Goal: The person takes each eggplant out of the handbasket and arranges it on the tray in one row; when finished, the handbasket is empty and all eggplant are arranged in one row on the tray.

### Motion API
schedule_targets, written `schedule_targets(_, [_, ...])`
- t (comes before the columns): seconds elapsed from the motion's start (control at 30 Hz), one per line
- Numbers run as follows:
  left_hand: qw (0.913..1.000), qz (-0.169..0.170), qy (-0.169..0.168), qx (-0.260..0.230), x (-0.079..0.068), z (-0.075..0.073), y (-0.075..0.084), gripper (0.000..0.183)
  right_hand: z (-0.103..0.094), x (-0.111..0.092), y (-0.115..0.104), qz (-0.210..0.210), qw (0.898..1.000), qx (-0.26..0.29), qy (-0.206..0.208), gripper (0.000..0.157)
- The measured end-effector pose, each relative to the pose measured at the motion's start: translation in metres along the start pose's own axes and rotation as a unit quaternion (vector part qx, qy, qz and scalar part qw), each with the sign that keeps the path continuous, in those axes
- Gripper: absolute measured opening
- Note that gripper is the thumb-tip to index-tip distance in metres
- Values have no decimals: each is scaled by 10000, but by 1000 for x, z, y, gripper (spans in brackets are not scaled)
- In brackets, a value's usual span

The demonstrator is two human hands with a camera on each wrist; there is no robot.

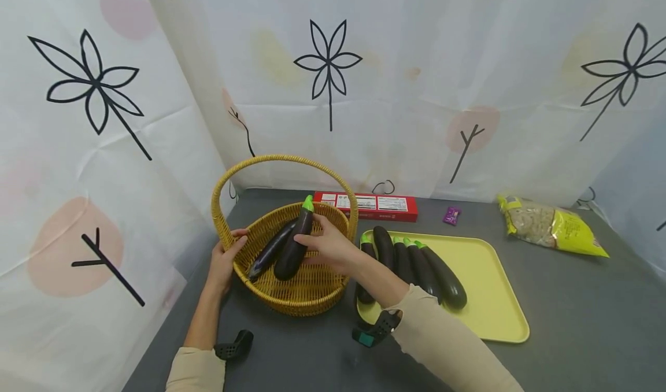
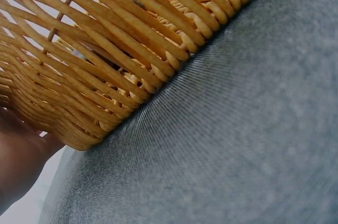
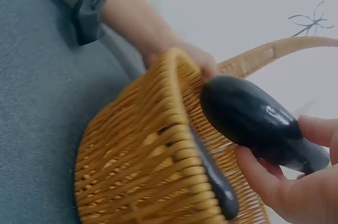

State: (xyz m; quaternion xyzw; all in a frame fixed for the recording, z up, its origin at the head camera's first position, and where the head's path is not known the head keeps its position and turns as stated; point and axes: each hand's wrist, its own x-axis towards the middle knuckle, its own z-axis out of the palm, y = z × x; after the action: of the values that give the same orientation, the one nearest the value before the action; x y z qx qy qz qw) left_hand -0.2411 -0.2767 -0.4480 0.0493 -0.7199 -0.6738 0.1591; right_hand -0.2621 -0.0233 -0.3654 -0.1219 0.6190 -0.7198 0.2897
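Observation:
My right hand (image 1: pixel 330 244) grips a dark eggplant (image 1: pixel 292 253) with a green stem, thumb on one side and fingers on the other. It is held tilted over the inside of a yellow wicker basket (image 1: pixel 291 308), stem end up. Another eggplant (image 1: pixel 270 253) lies within the basket, partly behind the held one; the right wrist view also shows this eggplant (image 3: pixel 216 176) below the rim. At the basket's left side, my left hand (image 1: pixel 224 262) holds the rim near the foot of the arched handle. The left wrist view shows mostly the woven wall (image 2: pixel 132 39).
Right of the basket, a yellow tray (image 1: pixel 489 282) bears several eggplants (image 1: pixel 442 276) on its left half. Behind stand a red box (image 1: pixel 390 207) and a small purple packet (image 1: pixel 451 215). A yellow bag (image 1: pixel 551 227) lies far right. Patterned cloth (image 1: pixel 406 80) hangs around the grey table.

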Motion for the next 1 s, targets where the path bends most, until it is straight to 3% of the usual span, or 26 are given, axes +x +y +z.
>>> schedule_targets(0.47, [10000,67,-15,-1,1,0,-3,40,-11,-37,-18,170,9969,-343,-681,75])
schedule_targets(0.77, [9970,670,-214,-314,0,-3,-7,24,-30,-66,-22,166,9959,-304,-830,78])
schedule_targets(1.0, [9986,484,-74,-219,0,-3,-8,34,-53,-87,-20,35,9962,-384,-785,80])
